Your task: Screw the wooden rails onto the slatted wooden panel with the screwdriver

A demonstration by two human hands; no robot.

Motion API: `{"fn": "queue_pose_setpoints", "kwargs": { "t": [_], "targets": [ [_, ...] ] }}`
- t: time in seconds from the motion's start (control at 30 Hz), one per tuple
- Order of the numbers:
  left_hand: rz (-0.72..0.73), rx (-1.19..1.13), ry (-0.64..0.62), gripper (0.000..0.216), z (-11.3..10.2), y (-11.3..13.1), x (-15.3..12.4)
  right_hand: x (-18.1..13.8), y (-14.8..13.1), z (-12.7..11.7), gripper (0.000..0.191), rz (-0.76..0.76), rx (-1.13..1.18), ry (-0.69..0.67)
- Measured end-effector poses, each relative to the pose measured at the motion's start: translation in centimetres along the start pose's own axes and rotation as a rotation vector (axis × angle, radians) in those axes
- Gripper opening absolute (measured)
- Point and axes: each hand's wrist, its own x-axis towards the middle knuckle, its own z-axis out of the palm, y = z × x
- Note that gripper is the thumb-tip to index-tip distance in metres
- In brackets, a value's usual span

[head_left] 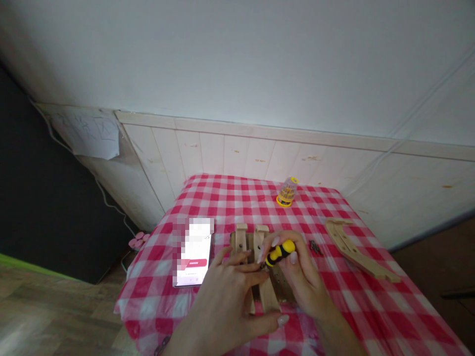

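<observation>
Of the hands, the left hand (228, 291) was laid open, fingers spread, on a wooden frame (242, 237) near the front of the checked desk (230, 198), while the right hand (297, 269) was closed around a yellow-and-black screwdriver (280, 252) held just above the frame. A phone (195, 254) was placed left of them, and loose screws (315, 246) to the right.

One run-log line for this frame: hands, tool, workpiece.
left hand: rests on pale wooden slat assembly | right hand: grips yellow-and-black screwdriver, tip toward assembly | dark screws: loose beside
</observation>
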Motion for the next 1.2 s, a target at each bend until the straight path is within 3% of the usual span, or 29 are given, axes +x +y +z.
{"fn": "queue_pose_setpoints", "kwargs": {
  "t": [0.17, 0.4, 0.67, 0.93, 1.1, 1.2],
  "targets": [
    [0.026, -0.026, 0.004, 0.025, 0.1, 0.0, -0.2, 0.2, 0.3, 0.4, 0.017, -0.079, 0.022, -0.034],
    [0.021, -0.026, 0.026, 0.025, 0.0, 0.0, 0.0, -0.2, 1.6, 0.4, 0.046, 0.099, 0.239, -0.027],
    [0.018, -0.011, 0.025, 0.024, 0.0, 0.1, -0.1, 0.1, 1.5, 0.1, 0.041, 0.070, 0.094, -0.004],
    [0.000, -0.019, 0.016, 0.024, 0.1, -0.1, -0.1, 0.4, -0.1, 0.5, 0.026, -0.066, 0.036, -0.134],
    [0.024, -0.029, 0.011, 0.024, 0.1, -0.1, -0.1, 0.1, 0.2, 1.0, 0.015, -0.090, 0.089, -0.047],
    [0.018, -0.027, 0.019, 0.023, 0.1, -0.1, 0.0, -0.2, 0.6, 1.2, 0.029, -0.067, 0.098, 0.021]
  ]
}}
